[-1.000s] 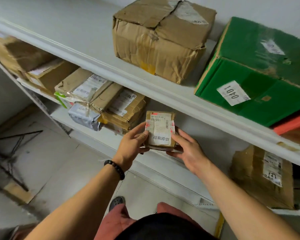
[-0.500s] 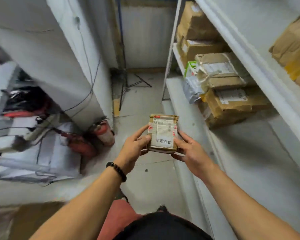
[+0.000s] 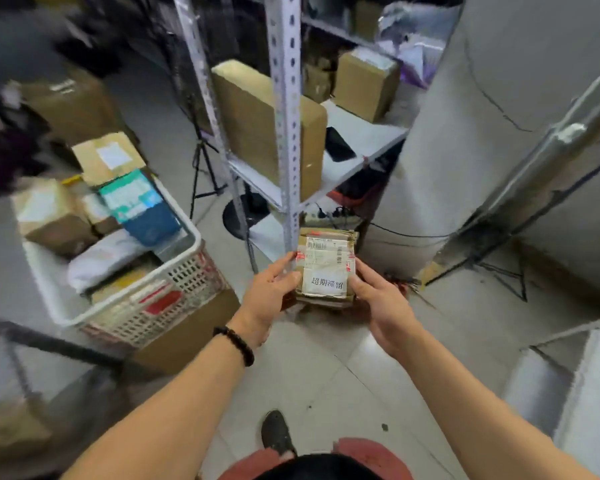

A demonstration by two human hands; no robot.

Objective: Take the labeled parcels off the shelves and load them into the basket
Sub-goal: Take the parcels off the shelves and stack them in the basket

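A small brown parcel [image 3: 326, 268] with a white shipping label is held in front of me, over the floor. My left hand [image 3: 269, 294] grips its left edge, thumb on top. My right hand [image 3: 378, 299] grips its right edge. The white plastic basket [image 3: 184, 271] stands to the left, on a cardboard box, holding several parcels, among them a blue-green box [image 3: 137, 206] and a white bag [image 3: 101, 258]. The held parcel is to the right of the basket, apart from it.
A grey perforated shelf post [image 3: 286, 116] rises just behind the parcel. Its shelf [image 3: 357, 140] carries a tall brown box [image 3: 250, 126], a black phone and another box. A thick grey column [image 3: 482, 116] stands right. A tripod and cables lie on the floor.
I have turned left, away from the parcel shelves, carrying the small parcel in both hands. The basket and another shelf unit have come into view.
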